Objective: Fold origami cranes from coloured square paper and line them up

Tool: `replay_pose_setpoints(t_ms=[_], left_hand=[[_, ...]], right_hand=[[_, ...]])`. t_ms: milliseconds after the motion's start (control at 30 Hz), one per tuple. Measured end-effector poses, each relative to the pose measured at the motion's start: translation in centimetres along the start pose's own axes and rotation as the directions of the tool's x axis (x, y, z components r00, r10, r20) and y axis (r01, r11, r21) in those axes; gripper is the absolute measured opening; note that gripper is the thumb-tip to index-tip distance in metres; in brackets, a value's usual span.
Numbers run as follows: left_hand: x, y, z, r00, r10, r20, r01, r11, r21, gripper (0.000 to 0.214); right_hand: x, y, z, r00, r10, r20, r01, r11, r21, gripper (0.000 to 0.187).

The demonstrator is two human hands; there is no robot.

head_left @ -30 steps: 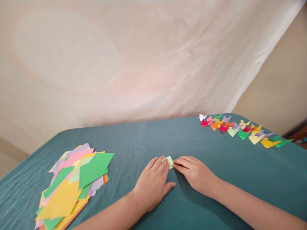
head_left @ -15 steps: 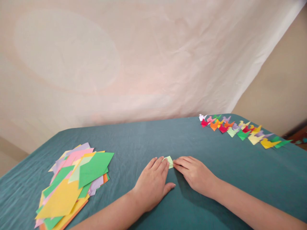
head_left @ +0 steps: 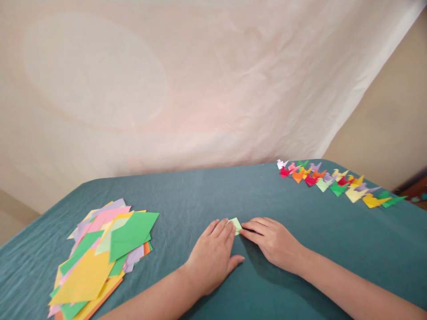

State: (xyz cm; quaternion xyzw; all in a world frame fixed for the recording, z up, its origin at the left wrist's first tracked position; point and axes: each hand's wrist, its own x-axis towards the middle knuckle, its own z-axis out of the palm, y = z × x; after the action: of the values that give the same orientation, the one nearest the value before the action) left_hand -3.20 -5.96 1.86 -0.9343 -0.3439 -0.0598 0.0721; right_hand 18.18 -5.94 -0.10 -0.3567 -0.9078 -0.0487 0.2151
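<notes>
A small folded piece of light green paper point(head_left: 237, 225) lies on the table, partly hidden by fingers. My left hand point(head_left: 213, 255) rests flat across its left part, fingers stretched out and thumb spread to the right. At the paper's right corner, the fingertips of my right hand point(head_left: 270, 242) are pressed together in a pinch. The thumb of that hand is mostly hidden under the fingers.
On the left lies a loose pile of coloured paper sheets point(head_left: 90, 275). Several folded paper birds point(head_left: 338, 188) stand in rows at the far right. A dark green cloth point(head_left: 200, 195) covers the table, and a pale sheet point(head_left: 207, 89) hangs behind it.
Almost nothing differs. My right fingertips have shifted very slightly at the paper's right corner, while my left hand stays in place.
</notes>
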Motion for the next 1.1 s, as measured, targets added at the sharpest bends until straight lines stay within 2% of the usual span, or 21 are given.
replay_pose_setpoints(t_ms=[167,700,1100], left_hand=[[0.0,0.0,0.07,1.0,-0.002,-0.002,0.002,1.0,0.006,0.059],[0.01,0.26,0.14,1.0,-0.009,-0.015,0.01,1.0,0.022,0.062],[-0.4,-0.12,-0.57,1.0,0.007,0.019,-0.006,0.998,-0.062,0.057]], right_hand=[[0.11,-0.22,-0.03,0.999,-0.003,0.042,0.005,0.999,-0.046,0.029],[0.43,-0.38,-0.12,0.998,0.014,0.057,-0.011,0.999,-0.05,0.028],[0.38,-0.36,-0.22,0.995,0.03,0.097,-0.026,0.999,-0.038,0.028]])
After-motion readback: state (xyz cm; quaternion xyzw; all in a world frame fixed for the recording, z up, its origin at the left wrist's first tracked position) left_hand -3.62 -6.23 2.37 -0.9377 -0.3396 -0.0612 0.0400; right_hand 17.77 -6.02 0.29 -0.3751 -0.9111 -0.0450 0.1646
